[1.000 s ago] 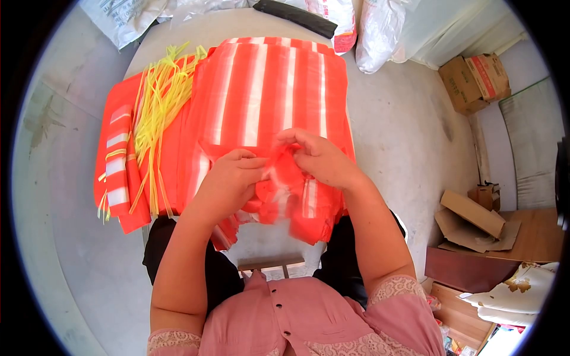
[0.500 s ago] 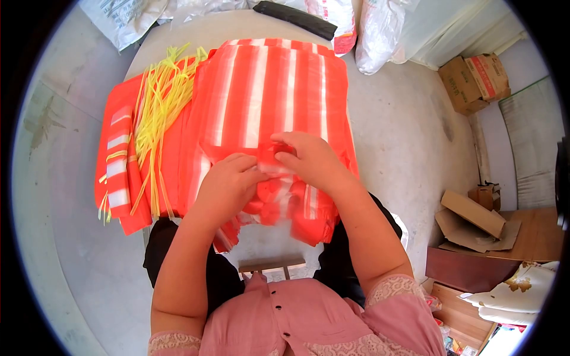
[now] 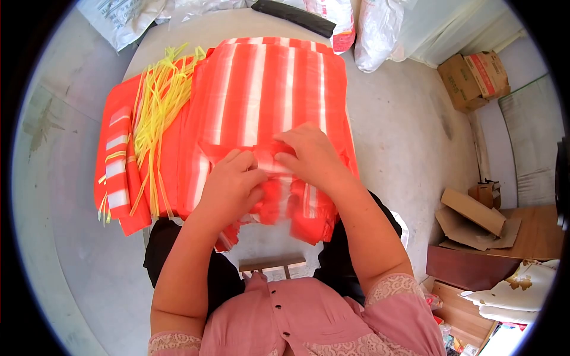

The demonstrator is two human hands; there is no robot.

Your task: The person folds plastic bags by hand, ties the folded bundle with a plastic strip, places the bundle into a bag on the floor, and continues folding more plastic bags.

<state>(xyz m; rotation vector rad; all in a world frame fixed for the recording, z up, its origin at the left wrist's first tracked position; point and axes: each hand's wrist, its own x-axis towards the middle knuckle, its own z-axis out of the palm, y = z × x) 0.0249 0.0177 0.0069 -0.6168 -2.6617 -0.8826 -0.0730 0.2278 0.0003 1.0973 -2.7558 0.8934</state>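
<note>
In front of me lies a thick stack of red-and-white striped plastic bags (image 3: 276,89), its near ends hanging loose over the edge. At the stack's near side my left hand (image 3: 234,187) is closed, fingers curled on the top plastic bag. To its right, my right hand (image 3: 312,155) pinches the same bag between thumb and fingers. The plastic between the two hands is bunched and blurred, so its exact folds cannot be told.
Yellow plastic strips (image 3: 155,113) and a rolled striped bundle (image 3: 118,169) lie on red plastic at left. A black roll (image 3: 294,18) lies at the table's far edge, near white sacks (image 3: 380,35). Cardboard boxes (image 3: 474,82) stand at right.
My left hand has shifted slightly and its fingers have curled more. The bag's plastic between my hands has moved a little; my right hand stays almost in place.
</note>
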